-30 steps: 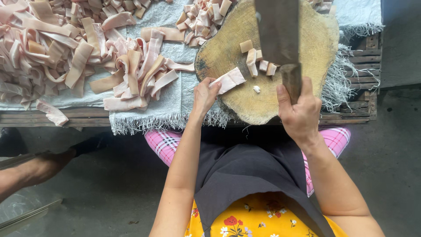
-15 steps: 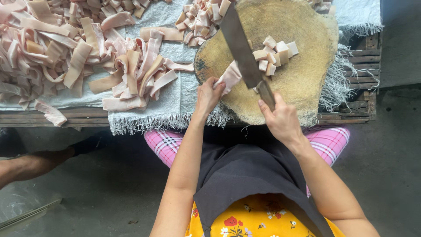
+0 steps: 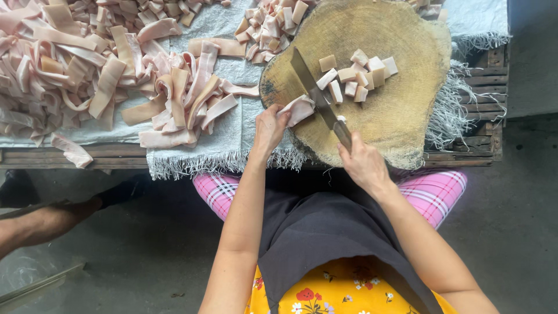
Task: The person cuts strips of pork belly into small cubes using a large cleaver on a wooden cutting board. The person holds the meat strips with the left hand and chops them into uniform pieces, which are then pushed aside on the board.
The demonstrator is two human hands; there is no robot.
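- The right hand (image 3: 363,166) is clamped round the handle of a cleaver (image 3: 311,87), whose long grey blade slants up and to the left across a round wooden chopping block (image 3: 401,110).
- The left hand (image 3: 268,128) pinches the near end of a pale pink strip of meat (image 3: 299,109), pressing it flat on the block's left edge; fingers are closed on the strip, just beside the blade.
- The blade lies over or against the strip's far end; whether the edge is actually through it is hard to tell from this angle.
- Just right of the blade sits a small cluster of cut cubes (image 3: 356,75), pale cream and pink, touching one another near the block's middle.
- The block rests on a low slatted wooden bench (image 3: 471,154), over a whitish woven cloth (image 3: 232,131) with frayed fringe hanging off the near edge.
- To the left, on the cloth, a broad heap of uncut strips (image 3: 87,75) spreads well apart from the block; a second pile of smaller pieces (image 3: 270,23) lies at the block's upper left rim.
- The person sits with a dark apron (image 3: 325,238) over pink checked trousers (image 3: 218,192).
- Another person's foot (image 3: 52,218) rests on the floor at the left.
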